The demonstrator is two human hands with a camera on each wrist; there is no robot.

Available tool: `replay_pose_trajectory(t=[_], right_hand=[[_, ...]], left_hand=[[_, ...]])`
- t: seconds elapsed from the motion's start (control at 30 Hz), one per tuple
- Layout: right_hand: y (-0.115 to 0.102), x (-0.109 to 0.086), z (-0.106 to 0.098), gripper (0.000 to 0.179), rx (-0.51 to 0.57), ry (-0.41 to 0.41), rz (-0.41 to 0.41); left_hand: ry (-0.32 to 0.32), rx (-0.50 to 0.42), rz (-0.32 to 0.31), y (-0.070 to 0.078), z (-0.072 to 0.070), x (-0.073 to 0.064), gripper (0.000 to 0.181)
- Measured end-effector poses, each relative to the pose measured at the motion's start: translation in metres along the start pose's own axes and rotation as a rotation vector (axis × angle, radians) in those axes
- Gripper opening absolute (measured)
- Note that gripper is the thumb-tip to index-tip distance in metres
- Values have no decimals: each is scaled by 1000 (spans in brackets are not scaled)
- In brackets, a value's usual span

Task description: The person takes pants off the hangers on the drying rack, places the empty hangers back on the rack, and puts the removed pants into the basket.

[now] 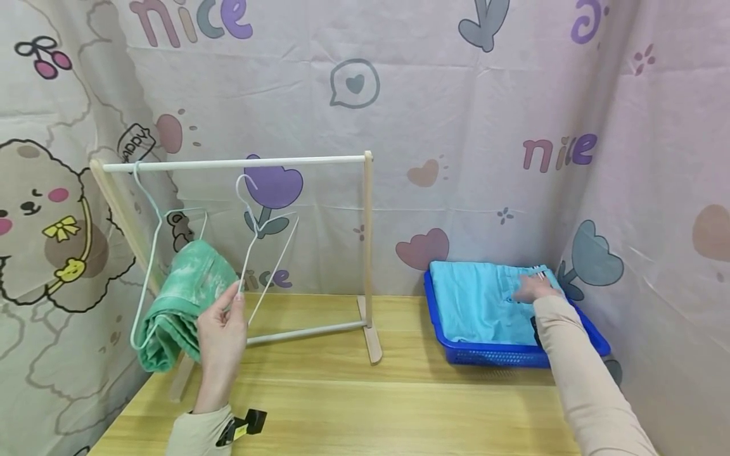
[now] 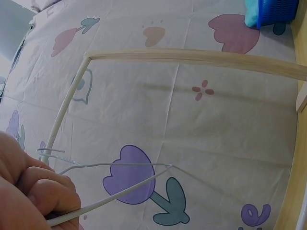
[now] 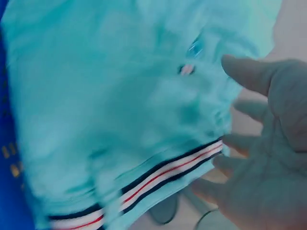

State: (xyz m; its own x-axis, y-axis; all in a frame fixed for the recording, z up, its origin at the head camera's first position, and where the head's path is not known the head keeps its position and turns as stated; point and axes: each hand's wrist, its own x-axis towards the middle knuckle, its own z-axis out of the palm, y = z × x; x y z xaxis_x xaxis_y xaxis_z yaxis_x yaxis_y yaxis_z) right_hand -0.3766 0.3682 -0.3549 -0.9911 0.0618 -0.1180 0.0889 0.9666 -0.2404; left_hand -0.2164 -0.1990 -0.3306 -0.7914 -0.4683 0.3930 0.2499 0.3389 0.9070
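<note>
My left hand [image 1: 221, 328] pinches a white wire hanger [image 1: 247, 255] by its side, the hook pointing up just below the rack's bar. In the left wrist view the fingers [image 2: 50, 194] curl round the hanger's wire [image 2: 112, 197]. At the right, my right hand [image 1: 535, 288] is over a folded light-blue garment [image 1: 470, 297] in a blue basket [image 1: 490, 354]. The right wrist view has the right hand [image 3: 268, 139] with fingers spread beside the garment's striped waistband [image 3: 168, 175], fingertips right at its edge.
A wooden rack [image 1: 368, 253] with a white top bar [image 1: 234, 163] stands at the left. From it hangs another hanger [image 1: 149, 266] with a folded green garment [image 1: 191, 285] over it. A printed cloth [image 1: 388, 126] surrounds the wooden table [image 1: 365, 411].
</note>
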Motion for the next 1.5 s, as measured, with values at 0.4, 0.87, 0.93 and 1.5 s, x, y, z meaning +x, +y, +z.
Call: replay_pose_trajectory(t=[0.4,0.87,0.93,1.5], right_hand=[[-64,23,15,65,-60,-304,-182],[-72,29,26,69,-114,-507,-112],[-75,28,27,70,-123,-508,-124],[-113,32,34,42,179,-240,-259]], left_hand=[[-1,-6,7,-2,0,-1,38],[24,16,29,-1,0,2,36],[28,20,24,-1,-1,1,35],[13,-12,-9,-2,-3,2,36]])
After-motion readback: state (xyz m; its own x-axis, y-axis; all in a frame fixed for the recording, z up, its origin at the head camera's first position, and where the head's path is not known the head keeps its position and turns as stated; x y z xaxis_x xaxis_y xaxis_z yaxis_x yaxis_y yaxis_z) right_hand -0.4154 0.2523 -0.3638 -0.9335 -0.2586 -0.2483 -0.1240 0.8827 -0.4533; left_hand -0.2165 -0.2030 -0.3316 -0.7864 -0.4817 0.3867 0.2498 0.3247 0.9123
